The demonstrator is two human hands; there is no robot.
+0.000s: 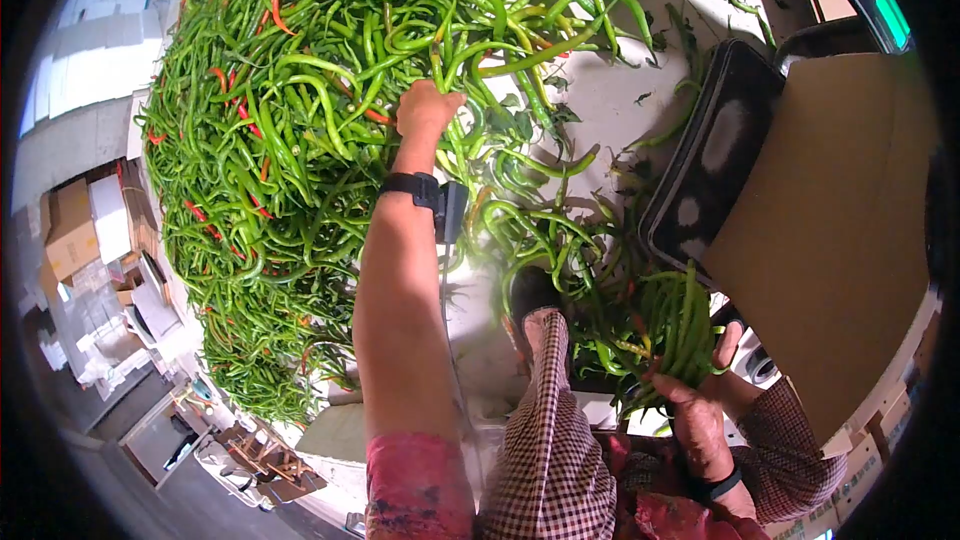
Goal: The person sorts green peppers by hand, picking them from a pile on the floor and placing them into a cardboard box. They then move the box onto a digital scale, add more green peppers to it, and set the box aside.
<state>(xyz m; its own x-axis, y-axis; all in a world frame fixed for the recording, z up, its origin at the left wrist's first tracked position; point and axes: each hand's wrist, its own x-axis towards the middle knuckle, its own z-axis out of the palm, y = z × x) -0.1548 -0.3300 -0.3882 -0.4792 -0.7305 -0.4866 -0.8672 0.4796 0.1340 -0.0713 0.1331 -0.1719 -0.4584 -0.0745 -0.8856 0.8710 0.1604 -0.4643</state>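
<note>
My left hand (428,112) reaches into a big heap of long green chili peppers (290,130). Its fingers curl down and look closed, and whatever they grip is hidden beneath them. A red chili (378,117) lies right against its left side. Low on the right, my right hand (697,420) is wrapped round a bunch of green chilies (680,325), with the thumb across the lower end of the bunch. Loose chilies (545,225) and bits of leaf lie on the pale surface (625,105) between the two hands.
A brown cardboard sheet (830,210) leans at the right beside a black padded case (715,140). A device with a green screen (890,15) stands top right. My checked trouser leg (550,420) and dark shoe (535,292) are among the chilies. Boxes (75,225) stand far left.
</note>
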